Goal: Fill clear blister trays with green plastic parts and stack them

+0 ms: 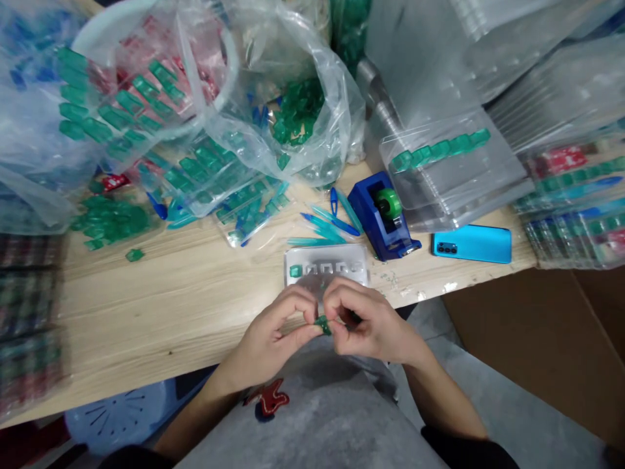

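My left hand (271, 339) and right hand (371, 324) both pinch a small green piece (322, 324) between thumb and finger, by the near edge of the table (161, 299). My fingers cover its ends, so I can't tell its long axis. The plastic tray (334, 252) just beyond lies lengthwise left to right.

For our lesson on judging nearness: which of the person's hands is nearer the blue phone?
Right. The right hand is left of the blue phone; the left hand is farther left.
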Demonstrator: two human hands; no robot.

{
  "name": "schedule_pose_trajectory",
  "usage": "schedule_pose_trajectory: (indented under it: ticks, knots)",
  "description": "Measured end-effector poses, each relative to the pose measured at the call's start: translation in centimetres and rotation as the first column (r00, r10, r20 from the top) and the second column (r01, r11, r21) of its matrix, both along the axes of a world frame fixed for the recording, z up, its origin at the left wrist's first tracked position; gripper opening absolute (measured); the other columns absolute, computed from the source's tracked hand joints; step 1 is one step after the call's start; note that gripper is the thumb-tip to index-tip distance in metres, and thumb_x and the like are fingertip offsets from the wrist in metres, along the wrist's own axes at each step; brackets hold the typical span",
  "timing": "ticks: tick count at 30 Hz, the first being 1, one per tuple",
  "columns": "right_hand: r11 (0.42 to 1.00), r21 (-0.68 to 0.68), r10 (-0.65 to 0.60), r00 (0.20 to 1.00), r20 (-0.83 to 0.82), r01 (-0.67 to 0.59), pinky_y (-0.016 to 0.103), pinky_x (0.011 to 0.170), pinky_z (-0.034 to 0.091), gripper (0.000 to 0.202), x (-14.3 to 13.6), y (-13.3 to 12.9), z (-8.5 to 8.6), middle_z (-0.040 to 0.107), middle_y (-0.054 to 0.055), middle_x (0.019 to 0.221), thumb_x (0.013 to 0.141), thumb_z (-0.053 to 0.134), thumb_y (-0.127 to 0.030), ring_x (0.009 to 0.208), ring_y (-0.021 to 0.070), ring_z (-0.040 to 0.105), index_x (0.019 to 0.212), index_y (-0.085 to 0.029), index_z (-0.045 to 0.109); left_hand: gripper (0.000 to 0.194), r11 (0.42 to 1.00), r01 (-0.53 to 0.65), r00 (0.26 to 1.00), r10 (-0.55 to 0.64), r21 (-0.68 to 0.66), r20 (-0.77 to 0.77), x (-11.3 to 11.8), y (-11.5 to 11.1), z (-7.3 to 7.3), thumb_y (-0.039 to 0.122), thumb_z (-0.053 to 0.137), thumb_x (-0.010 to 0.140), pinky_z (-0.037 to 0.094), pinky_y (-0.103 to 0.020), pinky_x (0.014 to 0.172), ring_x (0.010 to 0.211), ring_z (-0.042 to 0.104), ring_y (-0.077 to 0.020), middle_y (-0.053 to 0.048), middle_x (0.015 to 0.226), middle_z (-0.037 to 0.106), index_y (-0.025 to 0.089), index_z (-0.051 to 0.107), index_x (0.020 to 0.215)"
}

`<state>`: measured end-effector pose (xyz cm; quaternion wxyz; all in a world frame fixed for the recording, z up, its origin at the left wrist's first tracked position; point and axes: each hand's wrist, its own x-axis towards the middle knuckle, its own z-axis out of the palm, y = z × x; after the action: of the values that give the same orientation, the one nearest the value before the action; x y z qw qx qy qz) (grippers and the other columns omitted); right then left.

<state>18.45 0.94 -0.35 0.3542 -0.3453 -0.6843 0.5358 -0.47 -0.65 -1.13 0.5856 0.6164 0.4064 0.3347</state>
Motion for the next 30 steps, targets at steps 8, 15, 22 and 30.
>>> schedule_pose_trajectory:
  ticks: [8, 15, 22, 30]
  knots:
    - [0.925, 0.328, -0.269, 0.940, 0.209, 0.191, 0.020, 0.048, 0.036, 0.018, -0.9, -0.5, 0.6, 0.050, -0.001, 0.079, 0.081, 0.049, -0.005, 0.060, 0.0087, 0.045, 0.083, -0.022, 0.044, 0.010, 0.967, -0.090, 0.996, 0.086, 0.239, 0.024, 0.2, 0.3, -0.3, 0.013, 0.058, 0.089, 0.045, -0.027, 0.076, 0.085, 0.054, -0.0145, -0.002, 0.089, 0.059, 0.022, 0.052, 0.090]
    - [0.971, -0.056, -0.234, 0.972, 0.009, 0.234, 0.021, 0.051, 0.041, 0.009, -1.4, -0.7, 0.2, 0.056, -0.002, 0.078, 0.087, 0.054, -0.013, 0.061, 0.0090, 0.049, 0.087, -0.022, 0.054, 0.009, 0.962, -0.189, 0.977, 0.165, 0.195, 0.132, 0.2, 0.7, 0.0, 0.016, 0.060, 0.088, 0.048, -0.028, 0.073, 0.080, 0.057, -0.0142, -0.001, 0.083, 0.060, 0.021, 0.054, 0.084]
    - [0.883, -0.436, -0.281, 0.941, -0.189, 0.176, 0.021, 0.049, 0.041, 0.011, -2.1, -0.4, -0.4, 0.063, 0.000, 0.080, 0.085, 0.067, -0.030, 0.060, 0.0083, 0.050, 0.083, -0.020, 0.067, 0.010, 0.937, -0.342, 0.923, 0.322, 0.068, 0.213, 0.5, 1.3, 0.4, 0.022, 0.068, 0.085, 0.050, -0.021, 0.064, 0.073, 0.060, -0.0112, 0.001, 0.076, 0.062, 0.022, 0.058, 0.086]
    - [0.753, -0.647, -0.186, 0.904, -0.386, -0.122, 0.018, 0.043, 0.031, 0.029, -2.2, 0.7, -1.0, 0.052, -0.005, 0.068, 0.073, 0.078, -0.040, 0.051, 0.0046, 0.039, 0.078, -0.019, 0.058, 0.020, 0.950, -0.312, 0.932, 0.305, 0.007, 0.198, 0.7, 1.1, 0.2, 0.027, 0.068, 0.085, 0.050, -0.019, 0.065, 0.069, 0.060, -0.0086, 0.004, 0.075, 0.062, 0.026, 0.060, 0.104]
